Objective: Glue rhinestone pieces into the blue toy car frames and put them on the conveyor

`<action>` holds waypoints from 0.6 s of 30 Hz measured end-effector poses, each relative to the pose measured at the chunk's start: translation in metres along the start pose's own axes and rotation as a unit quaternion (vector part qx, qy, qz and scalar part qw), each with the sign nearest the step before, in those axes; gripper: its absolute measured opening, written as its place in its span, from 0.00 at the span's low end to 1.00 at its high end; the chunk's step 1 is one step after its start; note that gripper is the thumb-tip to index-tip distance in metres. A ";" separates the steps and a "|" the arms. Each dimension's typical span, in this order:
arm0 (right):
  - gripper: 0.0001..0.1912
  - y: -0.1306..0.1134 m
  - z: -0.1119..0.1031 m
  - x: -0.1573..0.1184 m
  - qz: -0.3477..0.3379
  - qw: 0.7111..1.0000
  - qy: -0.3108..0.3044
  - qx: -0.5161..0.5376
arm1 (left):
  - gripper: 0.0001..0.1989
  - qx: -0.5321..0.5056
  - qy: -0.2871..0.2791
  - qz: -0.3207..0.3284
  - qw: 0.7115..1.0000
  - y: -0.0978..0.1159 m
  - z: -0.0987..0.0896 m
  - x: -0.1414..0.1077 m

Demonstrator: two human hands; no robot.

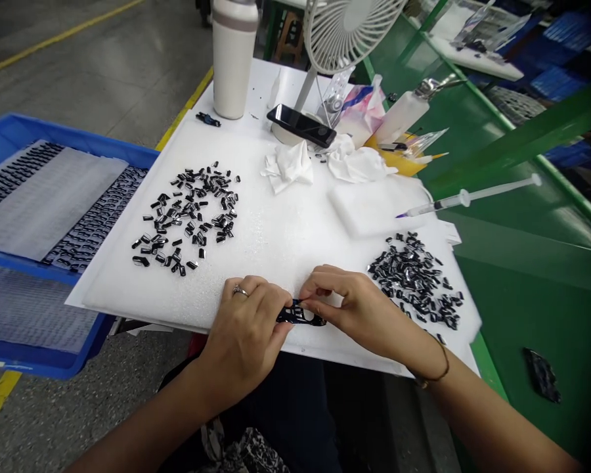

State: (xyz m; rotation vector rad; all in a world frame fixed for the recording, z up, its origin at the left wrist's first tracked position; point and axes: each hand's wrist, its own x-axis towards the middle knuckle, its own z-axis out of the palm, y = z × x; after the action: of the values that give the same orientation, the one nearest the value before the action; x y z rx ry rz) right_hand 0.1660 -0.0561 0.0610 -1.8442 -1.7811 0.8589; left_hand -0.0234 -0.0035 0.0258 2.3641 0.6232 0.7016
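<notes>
Near edge of table, about mid-length: black frame. Left hand grasps its left end; right hand, thumb and forefinger pinched, at its upper side; whether a small part sits between those fingertips, cannot tell. Toward right edge: dense heap of black pieces. Toward left edge: looser scatter of similar pieces. Beyond, syringe at right edge. Toward far edge: phone, fan, white bottle.

Ahead of you, a white tumbler stands upright to the left of a fan. You have a phone at the fan's base and a crumpled tissue nearer you.
</notes>
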 end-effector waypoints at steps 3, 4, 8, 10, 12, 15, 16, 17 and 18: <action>0.04 0.002 0.003 -0.006 0.015 0.999 0.028 0.030 | 0.16 -0.008 0.012 0.019 1.000 0.000 -0.002 -0.007; 0.03 0.002 0.004 -0.007 0.017 0.999 0.037 0.034 | 0.18 -0.022 0.022 0.024 0.999 -0.001 -0.004 -0.011; 0.01 0.001 0.007 -0.011 0.022 0.997 0.057 0.040 | 0.22 -0.068 0.096 0.031 0.993 -0.008 -0.016 -0.028; 0.02 0.001 0.007 -0.012 0.021 0.997 0.057 0.037 | 0.21 -0.050 0.135 0.022 0.989 -0.013 -0.023 -0.036; 0.03 0.001 0.007 -0.012 0.016 0.998 0.052 0.035 | 0.20 -0.022 0.164 -0.008 0.986 -0.018 -0.029 -0.043; 0.04 0.001 0.007 -0.013 0.001 0.999 0.046 0.026 | 0.17 -0.003 0.187 -0.056 0.981 -0.022 -0.034 -0.048; 0.04 0.001 0.007 -0.013 -0.004 0.999 0.045 0.022 | 0.16 -0.001 0.190 -0.061 0.980 -0.022 -0.035 -0.048; 0.04 0.001 0.007 -0.013 -0.008 0.999 0.045 0.016 | 0.16 0.001 0.191 -0.057 0.980 -0.022 -0.035 -0.048; 0.04 0.001 0.007 -0.014 -0.012 0.999 0.046 0.010 | 0.15 0.002 0.191 -0.047 0.980 -0.022 -0.035 -0.046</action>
State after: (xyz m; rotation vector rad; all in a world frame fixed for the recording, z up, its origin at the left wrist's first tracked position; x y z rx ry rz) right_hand 0.1620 -0.0704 0.0571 -1.8158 -1.7289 0.7688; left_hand -0.0850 -0.0007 0.0203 2.2006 0.8924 1.1234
